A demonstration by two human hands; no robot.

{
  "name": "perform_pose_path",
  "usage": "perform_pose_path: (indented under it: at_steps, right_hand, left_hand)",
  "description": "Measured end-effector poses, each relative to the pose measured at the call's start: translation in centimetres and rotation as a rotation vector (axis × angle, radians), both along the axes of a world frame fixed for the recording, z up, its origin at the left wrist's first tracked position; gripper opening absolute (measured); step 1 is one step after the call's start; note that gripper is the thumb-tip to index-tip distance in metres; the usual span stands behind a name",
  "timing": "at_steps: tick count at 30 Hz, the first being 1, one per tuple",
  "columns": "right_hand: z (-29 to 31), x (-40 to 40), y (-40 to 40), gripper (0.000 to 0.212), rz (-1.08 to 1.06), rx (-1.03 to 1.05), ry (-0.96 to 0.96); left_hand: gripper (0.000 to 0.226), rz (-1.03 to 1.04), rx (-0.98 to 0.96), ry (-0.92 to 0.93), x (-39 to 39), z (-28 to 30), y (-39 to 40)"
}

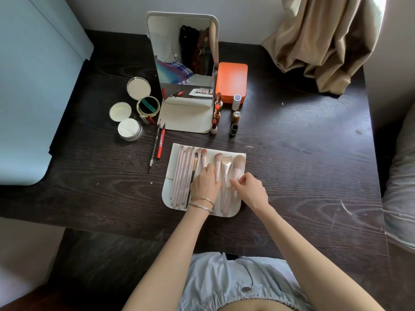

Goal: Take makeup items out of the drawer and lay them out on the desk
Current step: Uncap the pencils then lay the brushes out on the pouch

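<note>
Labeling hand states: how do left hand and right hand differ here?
The left hand lies with fingers straight, pressing flat on the brush handles; the right hand has curled fingers pinching at the white brush pouch. The left wrist carries silver bangles; the right wrist is bare. Both are over the pouch on the dark desk.

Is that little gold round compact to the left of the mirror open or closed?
Open. The gold compact has its lid swung up and back, showing a pale round inside face, while the base shows a dark interior with a green strip.
</note>
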State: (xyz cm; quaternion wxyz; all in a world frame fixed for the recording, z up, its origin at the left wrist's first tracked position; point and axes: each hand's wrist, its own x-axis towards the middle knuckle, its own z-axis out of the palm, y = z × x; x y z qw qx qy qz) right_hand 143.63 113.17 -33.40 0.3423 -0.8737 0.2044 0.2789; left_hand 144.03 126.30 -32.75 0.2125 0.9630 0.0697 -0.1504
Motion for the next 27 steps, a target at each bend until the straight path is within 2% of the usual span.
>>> perform_pose_path:
  at_steps: [7, 11, 18, 23, 27]
  right_hand:
    - [-0.4, 0.0, -0.2, 0.032, 0.001, 0.015, -0.003]
    - [-0.5, 0.0, -0.4, 0.033, 0.009, 0.017, -0.001]
    - [-0.5, 0.0, -0.4, 0.034, 0.017, 0.025, -0.005]
    - [-0.4, 0.0, -0.2, 0.033, 0.019, 0.024, 0.004]
    - [-0.4, -0.1, -0.2, 0.033, 0.024, 0.023, 0.005]
  left_hand:
    - [0.015, -0.007, 0.004, -0.017, 0.0, -0.1, -0.1]
    - [0.018, 0.082, -0.001, -0.052, -0.3, 0.1, 0.7]
    - [0.024, 0.128, 0.049, 0.026, -0.2, -0.2, 1.9]
    - [0.015, 0.237, -0.061, 0.057, 0.1, 0.0, 2.1]
    - [0.011, 0.213, -0.093, 0.076, -0.1, -0.2, 2.2]
